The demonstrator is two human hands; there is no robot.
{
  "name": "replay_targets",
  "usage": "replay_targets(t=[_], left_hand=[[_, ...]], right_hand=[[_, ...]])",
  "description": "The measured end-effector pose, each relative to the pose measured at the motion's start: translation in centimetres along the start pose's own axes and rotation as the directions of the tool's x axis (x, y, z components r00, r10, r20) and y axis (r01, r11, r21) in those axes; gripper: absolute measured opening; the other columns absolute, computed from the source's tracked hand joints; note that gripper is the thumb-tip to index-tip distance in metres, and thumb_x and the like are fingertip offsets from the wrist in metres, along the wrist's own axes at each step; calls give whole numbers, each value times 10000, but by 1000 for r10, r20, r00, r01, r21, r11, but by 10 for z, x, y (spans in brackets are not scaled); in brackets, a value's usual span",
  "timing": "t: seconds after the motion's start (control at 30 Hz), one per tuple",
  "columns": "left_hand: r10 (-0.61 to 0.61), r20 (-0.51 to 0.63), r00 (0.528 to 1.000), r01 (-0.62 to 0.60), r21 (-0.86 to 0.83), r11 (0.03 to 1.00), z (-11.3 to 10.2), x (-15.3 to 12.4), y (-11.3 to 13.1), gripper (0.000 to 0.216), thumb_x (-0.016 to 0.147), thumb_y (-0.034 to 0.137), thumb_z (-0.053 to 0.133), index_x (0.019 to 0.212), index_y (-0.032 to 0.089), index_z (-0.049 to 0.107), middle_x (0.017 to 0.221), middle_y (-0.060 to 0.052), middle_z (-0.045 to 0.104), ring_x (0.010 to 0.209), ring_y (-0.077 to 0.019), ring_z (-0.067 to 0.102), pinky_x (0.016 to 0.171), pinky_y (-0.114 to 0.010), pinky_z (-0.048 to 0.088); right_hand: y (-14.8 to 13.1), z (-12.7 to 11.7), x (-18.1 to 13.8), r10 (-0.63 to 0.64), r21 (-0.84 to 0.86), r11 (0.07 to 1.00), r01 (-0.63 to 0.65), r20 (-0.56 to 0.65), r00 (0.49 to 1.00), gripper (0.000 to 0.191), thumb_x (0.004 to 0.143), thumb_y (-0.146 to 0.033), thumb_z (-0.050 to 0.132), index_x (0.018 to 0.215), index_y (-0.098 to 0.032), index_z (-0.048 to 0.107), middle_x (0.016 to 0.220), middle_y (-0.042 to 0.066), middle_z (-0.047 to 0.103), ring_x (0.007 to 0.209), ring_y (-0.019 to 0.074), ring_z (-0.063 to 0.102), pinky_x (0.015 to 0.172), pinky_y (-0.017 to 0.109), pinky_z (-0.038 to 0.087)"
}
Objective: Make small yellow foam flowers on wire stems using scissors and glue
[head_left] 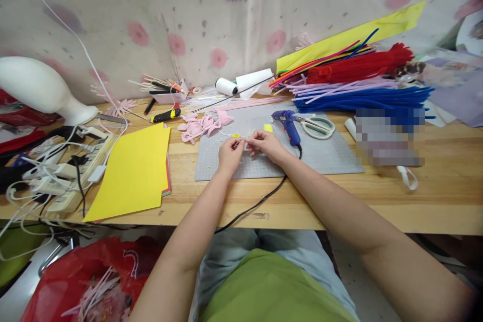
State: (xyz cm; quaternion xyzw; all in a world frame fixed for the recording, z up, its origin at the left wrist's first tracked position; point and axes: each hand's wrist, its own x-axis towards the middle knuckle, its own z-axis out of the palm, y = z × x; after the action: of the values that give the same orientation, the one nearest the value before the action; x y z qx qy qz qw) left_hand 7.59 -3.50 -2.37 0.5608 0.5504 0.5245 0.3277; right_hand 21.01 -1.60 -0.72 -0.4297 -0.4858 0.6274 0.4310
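Note:
My left hand (230,155) and my right hand (267,146) meet over the grey cutting mat (322,153). Both are closed in a pinch on thin white strands (249,134), which look like wire or stems; their exact kind is too small to tell. A small yellow piece (236,135) shows just behind my left fingertips. Behind my right hand lies a yellow scrap (267,128) on the mat. Pink fuzzy shaped pieces (206,125) sit to the left. To the right of my hands rest a blue glue gun (289,128) and scissors (320,127) with pale handles.
Yellow sheets (132,173) lie at left, near a power strip (68,196) tangled with cables. Red pipe cleaners (362,65) and blue ones (366,98) are heaped at back right. A utility knife (166,115) lies behind the sheets. The glue gun's black cord (256,205) crosses the table's front edge.

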Motion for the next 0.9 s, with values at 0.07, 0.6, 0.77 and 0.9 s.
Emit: replay_targets(t=[0.07, 0.6, 0.77, 0.9], left_hand=[[-5, -3, 1000, 5, 0, 1000, 0, 0, 0, 110, 738, 238, 577, 726, 166, 660, 726, -12, 641, 700, -114, 563, 718, -249, 435], [-10, -25, 1000, 10, 12, 1000, 1, 4, 0, 137, 765, 237, 561, 744, 169, 678, 769, -33, 679, 715, -126, 585, 719, -254, 441], [-45, -38, 998, 45, -2, 999, 3, 5, 2, 131, 751, 247, 577, 741, 166, 680, 744, -19, 675, 685, -119, 572, 699, -246, 433], [-39, -34, 999, 39, 2, 999, 3, 5, 3, 121, 750, 228, 575, 732, 170, 680, 744, -23, 675, 715, -126, 584, 727, -253, 439]], right_hand=[[-1, 0, 0, 8, 10, 1000, -8, -11, 1000, 296, 644, -293, 760, 629, -152, 499, 538, -21, 600, 471, 75, 566, 420, 180, 490], [-3, 4, 8, 81, -26, 996, -81, 7, 997, 154, 862, -169, 520, 717, -135, 558, 714, 52, 685, 491, 78, 597, 393, 181, 497], [-3, 0, 9, 42, -26, 999, -43, -23, 999, 140, 800, -156, 611, 684, -139, 533, 604, 10, 649, 467, 78, 589, 410, 178, 496], [-3, -1, 9, 35, -18, 999, -36, -46, 998, 182, 737, -192, 689, 676, -143, 525, 562, -6, 633, 426, 73, 567, 405, 175, 485]])
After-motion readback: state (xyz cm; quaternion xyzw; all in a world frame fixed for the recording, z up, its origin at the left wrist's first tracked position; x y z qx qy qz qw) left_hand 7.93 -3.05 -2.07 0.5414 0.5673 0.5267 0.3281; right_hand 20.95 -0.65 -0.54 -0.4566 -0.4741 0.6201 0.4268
